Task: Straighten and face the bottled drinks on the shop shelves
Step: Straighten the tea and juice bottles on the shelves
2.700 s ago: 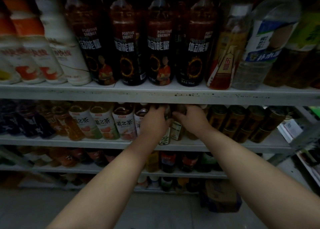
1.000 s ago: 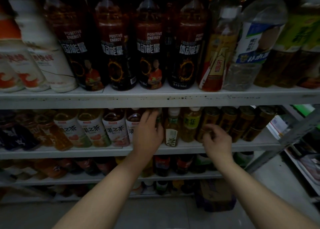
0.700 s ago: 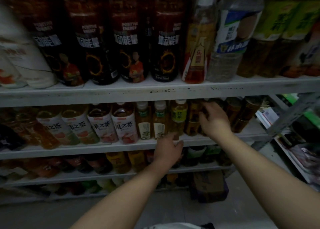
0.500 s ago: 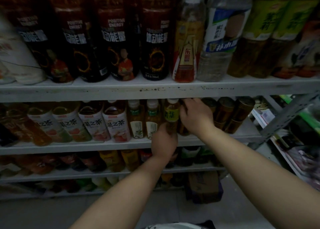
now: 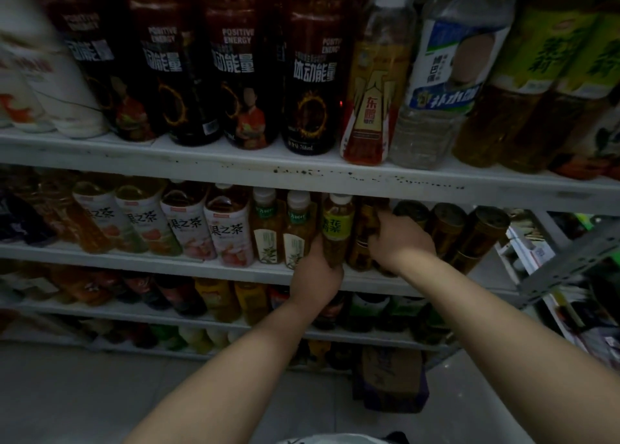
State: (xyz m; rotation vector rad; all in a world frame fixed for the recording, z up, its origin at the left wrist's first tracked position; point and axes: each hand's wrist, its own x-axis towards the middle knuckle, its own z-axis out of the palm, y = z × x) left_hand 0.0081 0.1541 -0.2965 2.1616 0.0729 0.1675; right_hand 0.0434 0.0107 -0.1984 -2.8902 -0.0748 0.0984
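A shop: tiered metal shelves (image 5: pixel 302 175) packed with rows of labelled bottled drinks (image 5: pixel 312 74).

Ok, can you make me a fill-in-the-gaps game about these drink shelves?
1. The left hand grips a small bottle whose label is ____.
2. The right hand grips an amber bottle, and the cans stand to the ____ of it.
3. The dark bottles on the shelf above say POSITIVE ____.
4. The two tea bottles left of the hands have ____ caps.
Missing words: yellow, right, ENERGY, white.
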